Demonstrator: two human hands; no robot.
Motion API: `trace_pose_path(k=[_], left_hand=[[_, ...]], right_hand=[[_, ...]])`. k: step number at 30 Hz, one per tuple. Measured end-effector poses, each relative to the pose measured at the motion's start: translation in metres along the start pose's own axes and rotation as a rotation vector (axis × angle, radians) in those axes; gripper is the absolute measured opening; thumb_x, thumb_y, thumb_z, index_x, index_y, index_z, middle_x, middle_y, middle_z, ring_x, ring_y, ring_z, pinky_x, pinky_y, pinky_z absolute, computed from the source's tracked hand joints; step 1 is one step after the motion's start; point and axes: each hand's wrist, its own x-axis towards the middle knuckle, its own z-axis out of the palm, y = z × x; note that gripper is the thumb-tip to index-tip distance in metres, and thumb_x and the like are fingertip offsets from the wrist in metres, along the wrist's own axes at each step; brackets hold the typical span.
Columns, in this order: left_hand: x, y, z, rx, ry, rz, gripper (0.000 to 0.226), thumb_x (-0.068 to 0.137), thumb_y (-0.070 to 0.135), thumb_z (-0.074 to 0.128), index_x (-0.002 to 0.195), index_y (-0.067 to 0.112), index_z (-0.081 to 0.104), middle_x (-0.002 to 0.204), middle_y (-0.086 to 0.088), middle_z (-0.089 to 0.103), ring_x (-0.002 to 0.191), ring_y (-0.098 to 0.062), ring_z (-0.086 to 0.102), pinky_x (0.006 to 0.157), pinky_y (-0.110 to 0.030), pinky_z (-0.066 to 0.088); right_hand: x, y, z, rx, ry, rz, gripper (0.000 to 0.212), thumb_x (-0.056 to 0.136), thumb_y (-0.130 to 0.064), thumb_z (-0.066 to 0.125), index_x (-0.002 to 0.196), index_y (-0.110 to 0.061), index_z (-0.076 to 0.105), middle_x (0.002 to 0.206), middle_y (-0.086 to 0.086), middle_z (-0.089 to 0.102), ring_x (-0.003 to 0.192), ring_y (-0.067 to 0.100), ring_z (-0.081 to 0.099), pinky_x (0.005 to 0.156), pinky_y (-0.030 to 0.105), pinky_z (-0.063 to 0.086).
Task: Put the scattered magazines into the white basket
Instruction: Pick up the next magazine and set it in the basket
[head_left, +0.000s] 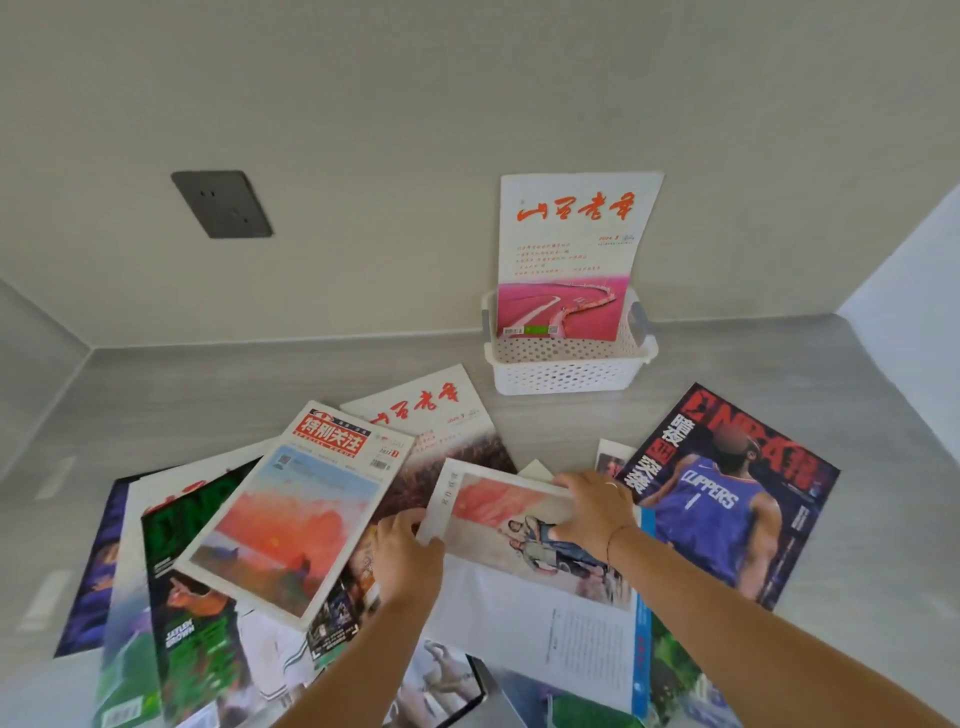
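Note:
A white perforated basket stands against the back wall with one white-and-pink magazine upright in it. Several magazines lie scattered in front. In the middle lies a pale magazine with a red-and-white picture. My left hand grips its left edge and my right hand presses on its right part, fingers curled over the far edge. A blue basketball magazine lies to the right, a sunset-cover magazine to the left.
The surface is a grey counter closed in by walls at the back and both sides. A dark wall socket sits on the back wall at the left. More magazines overlap at the lower left and along the near edge.

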Motion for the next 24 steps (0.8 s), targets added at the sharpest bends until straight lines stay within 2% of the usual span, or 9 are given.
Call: trace_pose_path(k=[3, 5, 9, 14, 16, 17, 19, 21, 24], left_hand=[[-0.007, -0.003, -0.001, -0.008, -0.026, 0.005, 0.042, 0.083, 0.010, 0.060, 0.124, 0.015, 0.054, 0.132, -0.008, 0.046, 0.118, -0.026, 0.048, 0.095, -0.036, 0.042], [-0.008, -0.003, -0.001, -0.007, -0.037, 0.003, 0.043, 0.083, 0.010, 0.060, 0.126, 0.015, 0.053, 0.134, -0.008, 0.045, 0.118, -0.025, 0.048, 0.094, -0.035, 0.043], [-0.005, -0.002, -0.003, -0.010, -0.038, -0.020, 0.052, 0.082, 0.017, 0.063, 0.131, 0.014, 0.046, 0.136, -0.011, 0.044, 0.123, -0.027, 0.044, 0.101, -0.040, 0.038], [0.002, -0.001, -0.001, -0.051, 0.100, -0.083, 0.090, 0.079, 0.036, 0.070, 0.146, 0.008, 0.017, 0.152, -0.016, 0.021, 0.137, -0.036, 0.024, 0.112, -0.050, 0.026], [0.007, 0.006, 0.002, -0.222, 0.075, -0.083, 0.079, 0.081, 0.035, 0.068, 0.144, 0.014, 0.025, 0.147, -0.013, 0.031, 0.133, -0.034, 0.034, 0.108, -0.052, 0.035], [0.010, 0.012, 0.004, -0.339, 0.015, -0.049, 0.057, 0.085, 0.033, 0.065, 0.135, 0.020, 0.040, 0.140, -0.008, 0.045, 0.126, -0.030, 0.046, 0.101, -0.050, 0.044], [0.013, 0.032, 0.005, -0.503, -0.169, -0.006, 0.013, 0.091, 0.026, 0.056, 0.103, 0.029, 0.060, 0.113, -0.002, 0.067, 0.099, -0.019, 0.065, 0.079, -0.037, 0.056], [0.019, 0.053, 0.004, -0.584, -0.257, -0.003, 0.013, 0.093, 0.019, 0.053, 0.092, 0.025, 0.064, 0.103, -0.001, 0.071, 0.092, -0.018, 0.068, 0.078, -0.036, 0.058], [0.037, 0.088, -0.005, -0.596, -0.256, 0.070, 0.016, 0.092, 0.017, 0.055, 0.086, 0.027, 0.066, 0.097, 0.007, 0.072, 0.091, -0.016, 0.069, 0.070, -0.029, 0.058]], right_hand=[[0.003, -0.005, -0.001, -0.051, 0.067, -0.031, 0.053, 0.074, -0.037, 0.069, 0.122, -0.024, 0.052, 0.121, 0.001, 0.053, 0.116, 0.025, 0.050, 0.101, 0.038, 0.036], [0.003, -0.007, -0.005, 0.040, 0.069, -0.065, 0.036, 0.080, -0.028, 0.064, 0.114, -0.018, 0.058, 0.113, 0.003, 0.059, 0.105, 0.023, 0.057, 0.086, 0.031, 0.044], [-0.001, 0.002, -0.022, 0.245, -0.007, -0.110, 0.019, 0.089, -0.018, 0.054, 0.105, -0.016, 0.064, 0.095, 0.005, 0.069, 0.076, 0.019, 0.062, 0.062, 0.024, 0.039], [-0.008, 0.026, -0.044, 0.890, 0.080, -0.054, 0.033, 0.087, 0.003, 0.056, 0.118, -0.004, 0.063, 0.088, 0.005, 0.068, 0.072, 0.011, 0.055, 0.059, 0.018, 0.046], [-0.006, 0.034, -0.055, 1.078, 0.135, 0.010, 0.034, 0.087, 0.003, 0.057, 0.121, -0.003, 0.061, 0.086, -0.001, 0.064, 0.067, 0.007, 0.054, 0.053, 0.011, 0.048], [-0.004, 0.037, -0.061, 1.136, 0.155, 0.029, 0.034, 0.088, 0.002, 0.057, 0.121, -0.003, 0.060, 0.085, 0.002, 0.064, 0.066, 0.008, 0.054, 0.050, 0.012, 0.048], [0.001, 0.042, -0.072, 1.236, 0.204, 0.038, 0.033, 0.088, 0.002, 0.056, 0.121, 0.001, 0.060, 0.081, 0.026, 0.057, 0.074, 0.016, 0.049, 0.056, 0.017, 0.045], [0.007, 0.047, -0.081, 1.303, 0.246, 0.044, 0.032, 0.089, 0.001, 0.055, 0.121, 0.001, 0.059, 0.088, 0.035, 0.052, 0.084, 0.019, 0.046, 0.065, 0.023, 0.045], [0.020, 0.055, -0.102, 1.234, 0.327, 0.043, 0.032, 0.089, -0.004, 0.055, 0.121, -0.004, 0.062, 0.090, 0.012, 0.058, 0.082, 0.020, 0.049, 0.072, 0.031, 0.046]])
